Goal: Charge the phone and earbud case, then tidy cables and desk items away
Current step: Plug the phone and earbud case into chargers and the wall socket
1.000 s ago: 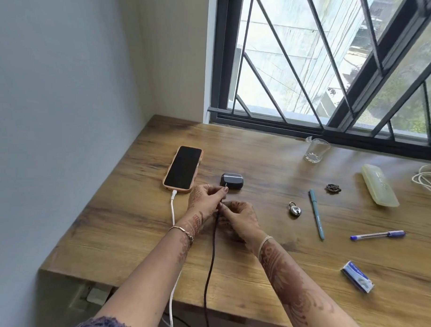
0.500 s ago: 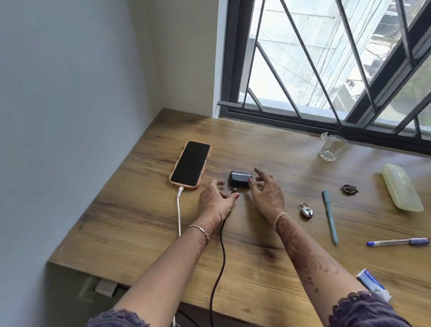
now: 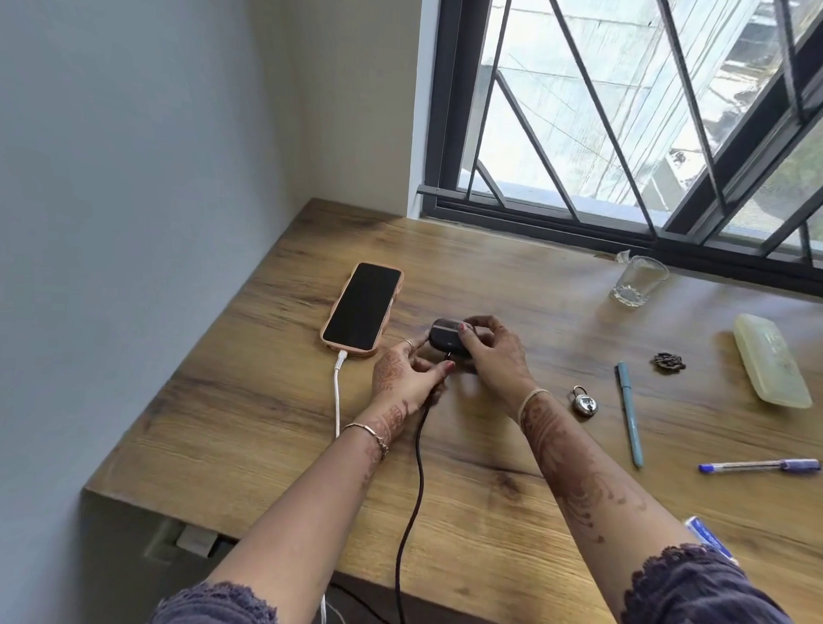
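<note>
A phone (image 3: pixel 362 306) in a pink case lies screen-up at the desk's left, with a white cable (image 3: pixel 337 393) plugged into its near end. Just to its right, my right hand (image 3: pixel 492 356) grips the dark earbud case (image 3: pixel 446 337), tilted up off the wood. My left hand (image 3: pixel 405 379) pinches the plug end of a black cable (image 3: pixel 415 480), its tip right below the case's near edge. Whether the plug is inside the port is hidden by my fingers. The black cable runs back over the desk's front edge.
On the wooden desk (image 3: pixel 265 446), right of my hands, lie a small padlock (image 3: pixel 583 402), a teal pen (image 3: pixel 629 412), a blue pen (image 3: pixel 761 465), a dark flower-shaped trinket (image 3: pixel 668 362), a pale yellow case (image 3: pixel 771 366), a glass (image 3: pixel 638 281) and a blue-white box (image 3: pixel 705 537). A barred window stands behind.
My right hand went from beside the earbud case to gripping and tilting it. My left hand carried the black cable's plug forward to the case. Earlier both hands worked the plug together.
</note>
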{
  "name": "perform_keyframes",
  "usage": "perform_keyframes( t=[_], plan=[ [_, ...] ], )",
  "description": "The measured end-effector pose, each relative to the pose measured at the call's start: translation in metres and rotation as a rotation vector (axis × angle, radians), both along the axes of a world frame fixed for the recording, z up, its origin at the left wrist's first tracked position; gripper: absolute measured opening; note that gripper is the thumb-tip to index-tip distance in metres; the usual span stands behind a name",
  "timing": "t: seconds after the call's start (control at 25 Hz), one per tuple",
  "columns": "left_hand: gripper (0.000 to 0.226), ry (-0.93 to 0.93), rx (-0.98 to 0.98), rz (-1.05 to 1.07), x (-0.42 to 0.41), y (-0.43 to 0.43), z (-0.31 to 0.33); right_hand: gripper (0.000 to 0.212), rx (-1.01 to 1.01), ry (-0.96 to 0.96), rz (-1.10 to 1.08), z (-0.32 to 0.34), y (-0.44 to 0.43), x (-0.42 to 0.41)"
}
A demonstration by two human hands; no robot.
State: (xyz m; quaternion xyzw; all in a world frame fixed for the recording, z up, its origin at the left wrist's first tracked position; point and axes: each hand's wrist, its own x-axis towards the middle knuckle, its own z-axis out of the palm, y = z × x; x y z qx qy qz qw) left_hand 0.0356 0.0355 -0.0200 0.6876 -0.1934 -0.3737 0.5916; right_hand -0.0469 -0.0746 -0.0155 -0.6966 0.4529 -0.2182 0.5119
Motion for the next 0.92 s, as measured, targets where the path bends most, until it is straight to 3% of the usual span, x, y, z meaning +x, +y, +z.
perform_keyframes(
  t=[0.12, 0.32, 0.6, 0.92],
  plan=[
    [0.045, 0.047, -0.021, 0.026, -0.001, 0.002, 0.000, 0.004, 0.263, -0.249, -0.047, 0.005, 0.004, -0.001],
    [0.007, 0.223, -0.044, 0.012, 0.003, 0.006, 0.007, 0.018, 0.340, -0.262, -0.049, -0.001, 0.000, -0.002],
    [0.006, 0.328, -0.028, -0.024, 0.003, 0.007, 0.013, 0.026, 0.388, -0.276, -0.041, 0.001, -0.001, -0.005],
    [0.009, 0.369, 0.001, -0.036, 0.006, 0.006, 0.018, 0.013, 0.405, -0.329, 0.005, 0.004, 0.000, -0.006]
  ],
)
